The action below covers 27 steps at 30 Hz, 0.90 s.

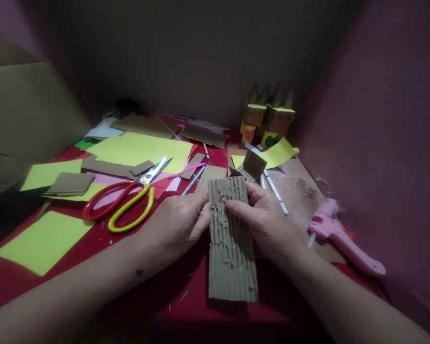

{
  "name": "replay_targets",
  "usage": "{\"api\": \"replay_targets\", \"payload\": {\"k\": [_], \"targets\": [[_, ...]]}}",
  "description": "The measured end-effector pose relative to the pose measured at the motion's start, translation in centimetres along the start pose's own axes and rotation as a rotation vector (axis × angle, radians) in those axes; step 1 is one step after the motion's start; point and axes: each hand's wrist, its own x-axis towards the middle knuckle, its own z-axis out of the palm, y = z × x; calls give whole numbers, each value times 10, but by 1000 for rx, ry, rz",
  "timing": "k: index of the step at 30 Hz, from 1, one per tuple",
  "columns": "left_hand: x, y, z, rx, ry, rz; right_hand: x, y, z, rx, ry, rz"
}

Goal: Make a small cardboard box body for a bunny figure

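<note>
Left hand (pixel 181 217), right hand (pixel 272 222): fingers grasp one corrugated-cardboard strip (pixel 232 260); at ten o'clock, one pair of scissors (pixel 146 179); at three, one glue gun (pixel 331 227) (pink).

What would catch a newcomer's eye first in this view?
Probably the ridged corrugated cardboard strip, upright at the centre between the left hand and the right hand, with the right thumb on its torn face. Next come the scissors with one red and one yellow handle, lying left of the strip, and the pink glue gun at the right. Cardboard figures stand at the back right.
</note>
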Motion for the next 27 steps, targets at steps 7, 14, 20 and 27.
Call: {"api": "replay_targets", "payload": {"k": [7, 14, 20, 27], "targets": [[-1, -2, -6, 159, 310, 135, 1, 3, -1, 1, -17, 40], [0, 2, -3, 147, 241, 170, -4, 2, -6, -174, -79, 40], [8, -9, -21, -160, 328, -280, 1, 5, -6, -30, -65, 89], [11, 5, -13, -1076, -134, -604, 5, 6, -2, 186, -54, 137]]}}
